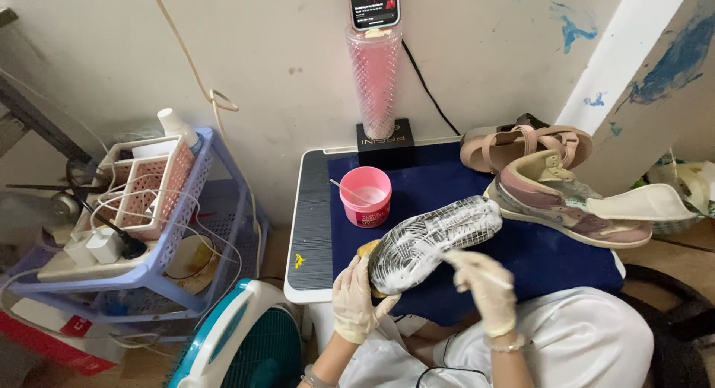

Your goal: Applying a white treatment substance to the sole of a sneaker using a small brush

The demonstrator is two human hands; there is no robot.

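Gloved left hand [356,299] grips an upturned sneaker [433,240], its sole mostly whitened; right hand [482,282] pinches a thin white stick [488,273] against it, heel unfinished.

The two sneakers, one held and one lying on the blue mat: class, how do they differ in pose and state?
The held sneaker is turned sole up, gripped by the left hand, while the resting sneaker lies on the blue mat, untouched. The held sneaker's sole is smeared with white paste; the resting sneaker shows its pink and cream upper, with no paste visible. The right hand works only on the held one. Both look similar in size.
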